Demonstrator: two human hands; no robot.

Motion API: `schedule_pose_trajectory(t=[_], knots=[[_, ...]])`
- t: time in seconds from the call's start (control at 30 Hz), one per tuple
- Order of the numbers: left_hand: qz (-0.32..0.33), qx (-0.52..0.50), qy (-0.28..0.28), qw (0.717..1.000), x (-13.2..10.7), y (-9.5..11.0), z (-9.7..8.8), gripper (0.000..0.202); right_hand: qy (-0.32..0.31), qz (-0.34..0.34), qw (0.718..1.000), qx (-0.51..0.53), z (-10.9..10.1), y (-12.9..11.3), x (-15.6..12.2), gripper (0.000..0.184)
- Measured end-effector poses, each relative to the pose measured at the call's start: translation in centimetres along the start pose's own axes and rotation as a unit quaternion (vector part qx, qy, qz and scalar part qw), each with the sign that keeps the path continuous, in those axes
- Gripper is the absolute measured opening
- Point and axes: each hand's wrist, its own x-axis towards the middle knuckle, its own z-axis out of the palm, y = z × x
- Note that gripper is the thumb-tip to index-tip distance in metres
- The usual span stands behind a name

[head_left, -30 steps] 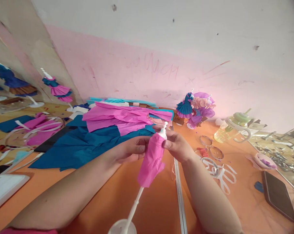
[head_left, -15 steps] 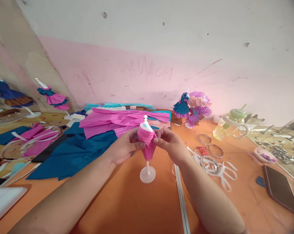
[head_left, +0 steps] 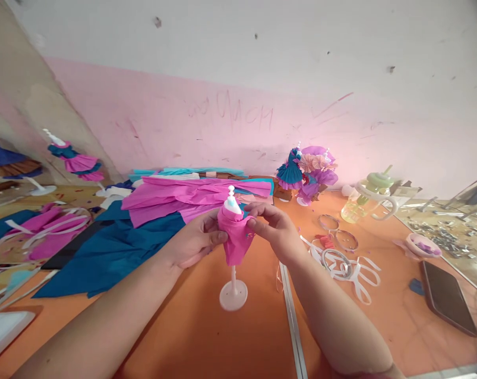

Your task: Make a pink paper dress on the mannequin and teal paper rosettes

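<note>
A small white dress-form stand [head_left: 233,296] is in front of me, its beaded neck on top and its round base below. Pink crepe paper [head_left: 235,243] wraps its torso, with a folded band around the chest. My left hand [head_left: 199,238] grips the wrapped torso from the left, thumb on the front of the paper. On the other side my right hand [head_left: 273,229] pinches the paper's edge between thumb and forefinger, holding it out from the form. Whether the base rests on the table cannot be made out.
Behind lie pink sheets [head_left: 163,196] and a teal sheet [head_left: 104,252]. Dressed forms stand at left [head_left: 76,160] and back right [head_left: 289,171]. On the right are tape rolls [head_left: 337,263], white ribbon [head_left: 365,281], a drink jug [head_left: 357,202], a bowl [head_left: 423,246] and a phone [head_left: 448,297].
My right hand has drawn the pink paper's edge outward to the right, away from the form. The stand's base sits slightly nearer to me. My view has turned slightly.
</note>
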Motion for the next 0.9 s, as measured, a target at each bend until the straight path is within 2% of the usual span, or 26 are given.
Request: schedule_pose_trajectory(t=[0.1, 0.2, 0.33, 0.47, 0.57, 0.63, 0.67, 0.7, 0.73, 0.8, 0.87, 0.9], knots=[[0.012, 0.006, 0.020, 1.000, 0.1, 0.1, -0.1, 0.044, -0.001, -0.023, 0.999, -0.023, -0.1, 0.1, -0.1, 0.025], [0.000, 0.013, 0.008, 1.000, 0.2, -0.2, -0.3, 0.042, 0.041, -0.070, 0.992, -0.101, 0.1, 0.6, -0.3, 0.021], [-0.014, 0.002, 0.011, 1.000, 0.2, -0.7, -0.3, 0.041, 0.120, -0.110, 0.955, -0.248, 0.8, 1.1, -0.8, 0.014], [0.009, -0.002, 0.031, 0.999, 0.3, -0.7, 0.3, 0.036, 0.143, -0.125, 0.927, -0.322, 1.0, 1.0, -1.0, 0.025], [-0.005, 0.024, 0.057, 0.998, 0.2, -0.2, 0.5, 0.040, 0.123, -0.127, 0.941, -0.288, -0.3, 0.3, -0.5, 0.040], [-0.001, 0.051, 0.096, 0.994, -0.1, 0.3, 0.3, 0.039, 0.111, -0.117, 0.950, -0.269, -2.3, -0.2, -0.2, 0.050], [0.000, 0.064, 0.114, 0.991, -0.4, 0.4, 0.1, 0.037, 0.117, -0.110, 0.945, -0.284, -3.6, -0.3, -0.3, 0.047], [-0.004, 0.074, 0.128, 0.989, -0.9, 0.5, -0.1, 0.034, 0.127, -0.085, 0.931, -0.332, -5.0, -0.2, -0.5, 0.041], [-0.012, 0.078, 0.142, 0.987, -1.6, 0.4, -0.2, 0.031, 0.134, -0.045, 0.902, -0.408, -6.4, 0.1, -0.9, 0.036], [-0.042, 0.068, 0.174, 0.982, -3.1, -0.2, -0.4, 0.027, 0.101, 0.057, 0.813, -0.570, -9.1, 1.2, -2.3, 0.029], [-0.066, 0.048, 0.220, 0.972, -4.7, -1.4, -0.4, 0.026, 0.077, 0.162, 0.718, -0.672, -11.1, 2.9, -4.0, 0.030], [-0.069, 0.036, 0.232, 0.970, -5.4, -2.3, -0.4, 0.025, 0.070, 0.178, 0.708, -0.679, -11.8, 3.8, -4.8, 0.030]])
